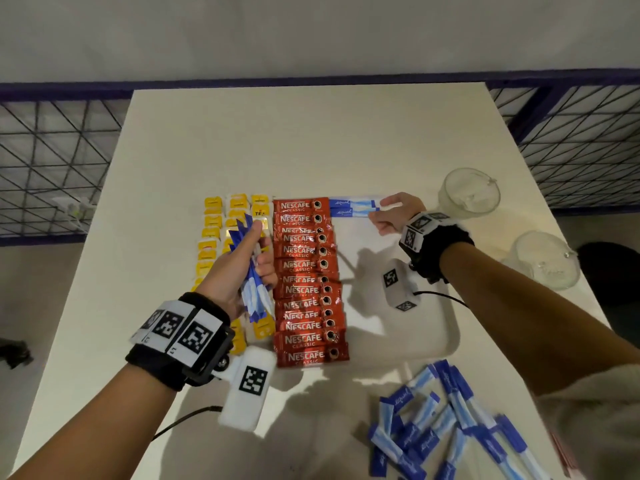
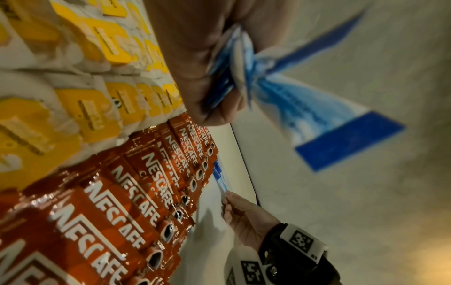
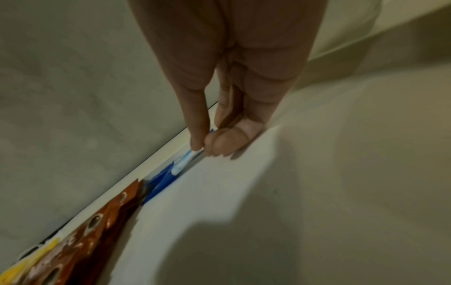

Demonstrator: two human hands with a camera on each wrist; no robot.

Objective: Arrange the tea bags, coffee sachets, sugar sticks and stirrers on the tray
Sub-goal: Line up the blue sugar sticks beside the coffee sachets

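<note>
A white tray (image 1: 446, 344) holds columns of yellow tea bags (image 1: 212, 233) and a column of red coffee sachets (image 1: 306, 282). Two blue sugar sticks (image 1: 351, 207) lie at the tray's far edge, right of the sachets. My right hand (image 1: 384, 211) pinches the right end of the nearer sugar stick (image 3: 182, 164) between thumb and forefinger. Above the tea bags my left hand (image 1: 249, 252) grips a bundle of blue sugar sticks (image 2: 246, 77). The coffee sachets (image 2: 136, 196) and tea bags (image 2: 80, 100) fill the left wrist view.
A loose pile of blue sugar sticks (image 1: 446, 431) lies on the table (image 1: 311, 140) near the front right, outside the tray. Two glass cups (image 1: 469, 194) (image 1: 547, 261) stand at the table's right side. A wire fence runs behind the table.
</note>
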